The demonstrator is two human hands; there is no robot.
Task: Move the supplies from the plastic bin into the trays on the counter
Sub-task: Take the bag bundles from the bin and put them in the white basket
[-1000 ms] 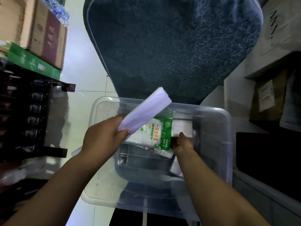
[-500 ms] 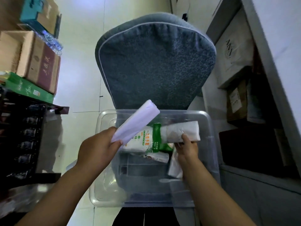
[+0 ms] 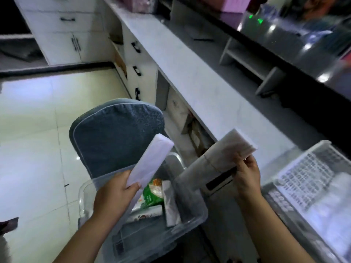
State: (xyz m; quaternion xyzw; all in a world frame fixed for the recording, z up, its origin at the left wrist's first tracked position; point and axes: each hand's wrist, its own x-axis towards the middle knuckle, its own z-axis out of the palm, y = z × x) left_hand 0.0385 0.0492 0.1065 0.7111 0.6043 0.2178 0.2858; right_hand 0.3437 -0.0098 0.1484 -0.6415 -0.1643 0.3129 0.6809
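While each of your hands holds a packet above the plastic bin (image 3: 82, 198), the step in hand looks like the carry from bin to counter. Your left hand (image 3: 115, 194) grips the near end of a flat white packet (image 3: 152, 160), fingers and thumb curled round it, and the packet slants up and away over the bin. Your right hand (image 3: 247, 173) pinches a translucent wrapped bundle (image 3: 218, 158) between thumb and fingertips, holding it out past the bin's right edge, just short of the counter (image 3: 199, 82).

The white mesh-walled tray (image 3: 307, 171) sits on the counter to the right of that hand, so the next move probably calls for a short swing right and a release over the tray (the bundle first, since it is nearer). The left-hand packet has farther to travel.

More supplies lie in the bin: a green-and-white packet (image 3: 152, 192) and a clear sleeve (image 3: 171, 204) beside it. The green packet carries print, but it is too blurred to read, and neither packet in your hands shows legible writing.
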